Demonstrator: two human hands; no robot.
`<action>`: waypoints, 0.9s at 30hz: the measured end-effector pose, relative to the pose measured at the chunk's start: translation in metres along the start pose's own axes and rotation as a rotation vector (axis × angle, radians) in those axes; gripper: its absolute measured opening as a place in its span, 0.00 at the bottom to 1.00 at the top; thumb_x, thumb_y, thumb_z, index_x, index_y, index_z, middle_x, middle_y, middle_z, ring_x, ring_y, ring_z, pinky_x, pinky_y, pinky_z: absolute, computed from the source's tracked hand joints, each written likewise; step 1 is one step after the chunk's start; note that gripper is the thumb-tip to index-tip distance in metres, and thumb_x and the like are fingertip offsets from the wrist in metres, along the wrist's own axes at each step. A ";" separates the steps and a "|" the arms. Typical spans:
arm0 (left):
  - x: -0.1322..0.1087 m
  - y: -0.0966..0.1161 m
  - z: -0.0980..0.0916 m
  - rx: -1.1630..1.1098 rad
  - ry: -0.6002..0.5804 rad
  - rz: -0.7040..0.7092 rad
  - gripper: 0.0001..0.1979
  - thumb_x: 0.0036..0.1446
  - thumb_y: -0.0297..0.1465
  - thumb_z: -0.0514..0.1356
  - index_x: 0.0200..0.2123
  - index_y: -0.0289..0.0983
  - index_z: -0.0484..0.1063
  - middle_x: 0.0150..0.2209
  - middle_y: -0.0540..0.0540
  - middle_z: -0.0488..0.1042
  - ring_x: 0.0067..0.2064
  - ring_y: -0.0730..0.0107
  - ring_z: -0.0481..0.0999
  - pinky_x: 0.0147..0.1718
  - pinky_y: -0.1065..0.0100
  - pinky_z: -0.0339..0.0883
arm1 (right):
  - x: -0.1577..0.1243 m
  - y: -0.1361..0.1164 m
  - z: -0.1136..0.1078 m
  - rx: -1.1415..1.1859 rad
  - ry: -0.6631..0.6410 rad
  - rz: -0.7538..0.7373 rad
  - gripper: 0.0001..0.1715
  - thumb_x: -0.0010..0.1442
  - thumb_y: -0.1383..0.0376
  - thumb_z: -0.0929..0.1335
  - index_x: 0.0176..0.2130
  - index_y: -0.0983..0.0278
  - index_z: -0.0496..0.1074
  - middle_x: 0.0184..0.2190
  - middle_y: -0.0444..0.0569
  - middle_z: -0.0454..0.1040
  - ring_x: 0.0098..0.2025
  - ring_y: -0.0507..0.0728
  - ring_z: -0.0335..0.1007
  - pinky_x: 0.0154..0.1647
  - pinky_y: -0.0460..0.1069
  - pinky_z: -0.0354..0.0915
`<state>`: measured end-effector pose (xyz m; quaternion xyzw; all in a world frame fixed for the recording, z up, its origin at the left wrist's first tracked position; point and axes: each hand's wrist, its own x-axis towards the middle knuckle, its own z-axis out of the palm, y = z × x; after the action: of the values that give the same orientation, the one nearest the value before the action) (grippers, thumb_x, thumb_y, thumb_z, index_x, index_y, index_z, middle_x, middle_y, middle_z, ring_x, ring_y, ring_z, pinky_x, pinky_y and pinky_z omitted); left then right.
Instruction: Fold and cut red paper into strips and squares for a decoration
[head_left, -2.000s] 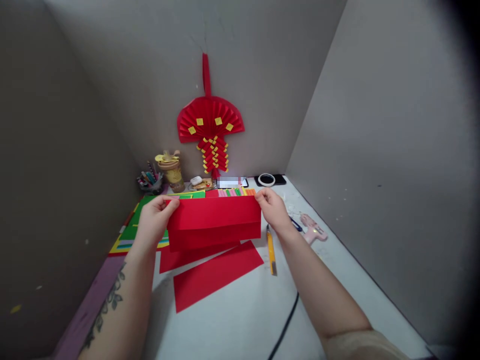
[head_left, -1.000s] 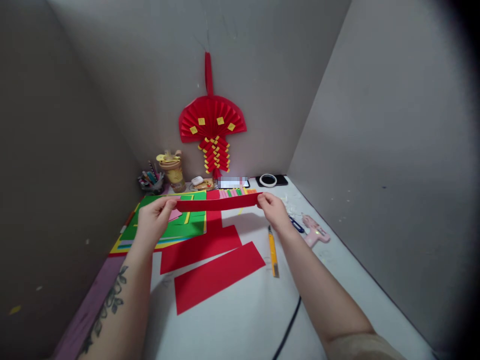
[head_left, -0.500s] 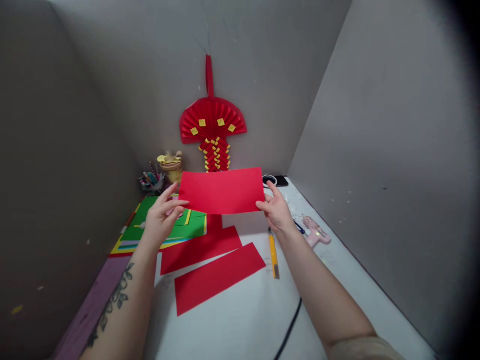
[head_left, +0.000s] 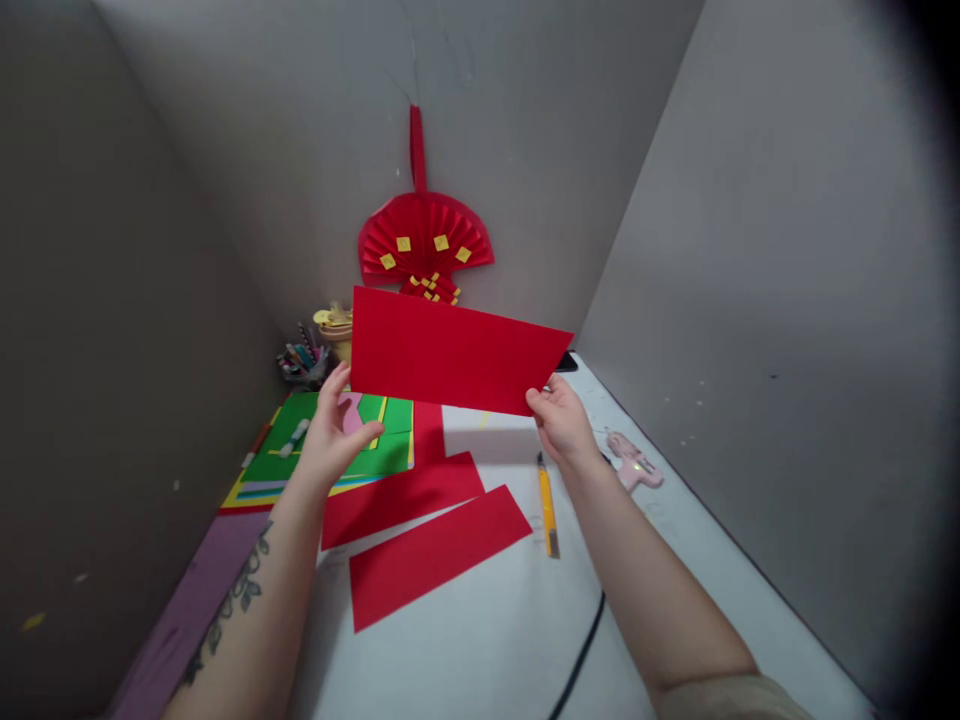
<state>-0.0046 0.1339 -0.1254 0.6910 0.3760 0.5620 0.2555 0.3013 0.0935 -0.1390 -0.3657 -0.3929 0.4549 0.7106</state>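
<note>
A red paper sheet stands upright in the air over the white table, tilted down to the right. My right hand pinches its lower right corner. My left hand is just below its lower left corner, fingers apart and curled, no longer gripping it. Two more red paper strips lie flat on the table below: one and a nearer one.
A yellow utility knife lies right of the strips, a pink glue gun further right, a black cable near me. Stacked green and yellow paper sits left. A pen cup, a jar and a red fan decoration are at the back wall.
The red sheet was unfolded from a flat strip, lifted and raised upright. My left hand has let go of its corner; my right hand still holds it, tilting it.
</note>
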 end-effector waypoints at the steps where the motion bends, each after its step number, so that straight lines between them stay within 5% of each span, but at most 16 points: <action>1: -0.001 0.000 -0.002 0.037 0.013 0.009 0.33 0.42 0.40 0.69 0.52 0.43 0.65 0.64 0.38 0.56 0.62 0.52 0.60 0.54 0.56 0.62 | 0.000 0.000 -0.001 -0.010 0.001 0.002 0.21 0.47 0.63 0.71 0.41 0.60 0.64 0.32 0.45 0.79 0.35 0.58 0.76 0.40 0.54 0.70; 3: -0.002 0.003 -0.005 0.059 0.013 -0.042 0.23 0.44 0.40 0.68 0.43 0.39 0.70 0.60 0.38 0.62 0.59 0.53 0.64 0.53 0.56 0.63 | 0.001 0.000 -0.003 -0.036 0.000 0.009 0.21 0.48 0.62 0.71 0.41 0.59 0.62 0.31 0.44 0.79 0.35 0.58 0.77 0.39 0.54 0.70; 6: -0.003 0.012 -0.005 -0.002 -0.041 -0.200 0.15 0.46 0.39 0.66 0.34 0.37 0.70 0.41 0.42 0.76 0.43 0.59 0.76 0.42 0.60 0.69 | 0.000 -0.003 -0.006 -0.104 -0.007 0.014 0.21 0.49 0.60 0.71 0.41 0.58 0.62 0.30 0.44 0.79 0.33 0.59 0.77 0.37 0.54 0.71; 12: -0.002 0.035 0.002 -0.047 0.007 -0.289 0.11 0.47 0.35 0.64 0.32 0.38 0.67 0.25 0.51 0.72 0.28 0.70 0.73 0.28 0.70 0.68 | -0.004 -0.014 -0.008 -0.154 -0.201 0.016 0.26 0.48 0.56 0.74 0.45 0.60 0.67 0.39 0.49 0.79 0.40 0.61 0.76 0.42 0.55 0.70; 16: -0.002 0.035 0.002 -0.091 0.033 -0.294 0.12 0.47 0.36 0.64 0.32 0.37 0.67 0.25 0.51 0.73 0.30 0.70 0.75 0.29 0.70 0.70 | -0.009 -0.015 -0.009 -0.187 -0.312 0.151 0.27 0.40 0.59 0.77 0.42 0.64 0.75 0.41 0.52 0.79 0.44 0.63 0.75 0.46 0.57 0.69; 22: -0.005 0.032 -0.001 -0.193 -0.091 -0.346 0.24 0.42 0.34 0.69 0.43 0.36 0.69 0.43 0.42 0.77 0.42 0.61 0.77 0.41 0.63 0.72 | -0.013 -0.015 -0.007 -0.171 -0.217 0.242 0.21 0.42 0.58 0.76 0.37 0.65 0.78 0.37 0.53 0.80 0.39 0.63 0.77 0.43 0.57 0.71; 27: -0.008 0.031 -0.001 -0.215 -0.048 -0.374 0.24 0.41 0.35 0.69 0.43 0.35 0.70 0.42 0.41 0.78 0.40 0.59 0.79 0.38 0.62 0.74 | -0.014 -0.016 -0.006 -0.150 -0.197 0.245 0.19 0.42 0.60 0.76 0.36 0.64 0.78 0.36 0.51 0.80 0.37 0.62 0.77 0.41 0.56 0.71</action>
<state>0.0009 0.1097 -0.1059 0.5912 0.4292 0.5251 0.4365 0.3079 0.0741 -0.1309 -0.4164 -0.4459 0.5413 0.5786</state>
